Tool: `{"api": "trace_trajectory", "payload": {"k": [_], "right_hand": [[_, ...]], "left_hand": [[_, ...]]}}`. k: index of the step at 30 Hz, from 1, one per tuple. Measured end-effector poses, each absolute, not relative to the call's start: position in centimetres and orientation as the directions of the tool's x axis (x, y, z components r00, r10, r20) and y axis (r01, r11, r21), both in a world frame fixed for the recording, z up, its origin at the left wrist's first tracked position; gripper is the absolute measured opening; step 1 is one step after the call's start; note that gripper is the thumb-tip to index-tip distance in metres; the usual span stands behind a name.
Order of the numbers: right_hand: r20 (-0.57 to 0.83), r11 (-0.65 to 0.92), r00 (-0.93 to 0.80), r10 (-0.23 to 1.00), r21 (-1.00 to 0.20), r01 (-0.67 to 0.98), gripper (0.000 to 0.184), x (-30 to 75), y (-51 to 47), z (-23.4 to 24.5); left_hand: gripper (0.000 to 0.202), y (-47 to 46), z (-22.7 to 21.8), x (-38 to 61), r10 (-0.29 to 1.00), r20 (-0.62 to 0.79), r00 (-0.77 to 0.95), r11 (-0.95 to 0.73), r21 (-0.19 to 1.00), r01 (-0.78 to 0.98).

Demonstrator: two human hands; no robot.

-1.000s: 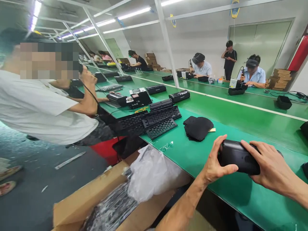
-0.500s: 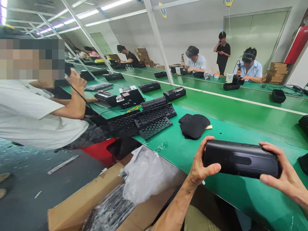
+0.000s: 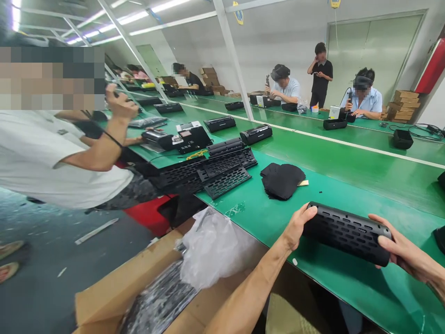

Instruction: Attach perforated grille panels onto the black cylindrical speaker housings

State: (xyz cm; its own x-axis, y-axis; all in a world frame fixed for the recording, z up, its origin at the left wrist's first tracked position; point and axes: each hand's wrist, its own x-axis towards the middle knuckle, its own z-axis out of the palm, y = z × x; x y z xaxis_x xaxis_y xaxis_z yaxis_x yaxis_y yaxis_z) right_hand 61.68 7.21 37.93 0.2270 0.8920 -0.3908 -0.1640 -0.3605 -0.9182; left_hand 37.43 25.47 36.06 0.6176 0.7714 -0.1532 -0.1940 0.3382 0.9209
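Note:
Both my hands hold a black cylindrical speaker [image 3: 347, 234] with rows of oval holes in its casing, just above the green workbench [image 3: 351, 290]. My left hand [image 3: 298, 227] grips the near left end, and my right hand [image 3: 392, 243] wraps the right end. Up the bench from the speaker lies a heap of black cloth [image 3: 282, 181]. Beyond that, several black perforated grille panels [image 3: 226, 182] lie stacked and overlapping.
A cardboard box [image 3: 128, 283] holding plastic-wrapped black items and a white plastic bag stands below the bench's near edge. A person in a white T-shirt [image 3: 55, 157] stands at left. Other people sit at benches beyond, among black devices.
The speaker has turned in my hands, and its holed side now faces up instead of a smooth side. My hands have moved apart along its length. The view has shifted slightly.

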Motion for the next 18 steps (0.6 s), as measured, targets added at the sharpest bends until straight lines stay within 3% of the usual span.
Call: {"api": "trace_trajectory", "payload": {"k": [5, 8, 11, 14, 18], "right_hand": [[-0.361, -0.398, 0.318, 0.877, -0.916, 0.059, 0.081, 61.5, 6.7, 37.5], [-0.325, -0.412, 0.369, 0.871, -0.892, 0.187, 0.074, 61.5, 6.8, 37.0], [-0.272, -0.379, 0.375, 0.886, -0.891, 0.250, 0.073, 61.7, 7.0, 36.4], [-0.226, -0.335, 0.375, 0.899, -0.906, 0.258, 0.071, 61.5, 7.2, 35.9], [-0.235, -0.331, 0.375, 0.897, -0.919, 0.216, 0.069, 61.1, 7.5, 35.4]], "left_hand": [[0.054, 25.3, 36.5, 37.0, 0.759, -0.251, 0.601, 0.428, 0.888, -0.170], [0.071, 25.4, 36.2, 36.1, 0.726, -0.284, 0.626, 0.470, 0.870, -0.151], [0.096, 25.3, 35.5, 35.4, 0.750, -0.188, 0.634, 0.408, 0.886, -0.220], [0.096, 25.1, 34.7, 35.2, 0.810, -0.087, 0.580, 0.302, 0.910, -0.286], [0.102, 25.3, 34.0, 35.1, 0.821, -0.070, 0.566, 0.266, 0.925, -0.272]]}}
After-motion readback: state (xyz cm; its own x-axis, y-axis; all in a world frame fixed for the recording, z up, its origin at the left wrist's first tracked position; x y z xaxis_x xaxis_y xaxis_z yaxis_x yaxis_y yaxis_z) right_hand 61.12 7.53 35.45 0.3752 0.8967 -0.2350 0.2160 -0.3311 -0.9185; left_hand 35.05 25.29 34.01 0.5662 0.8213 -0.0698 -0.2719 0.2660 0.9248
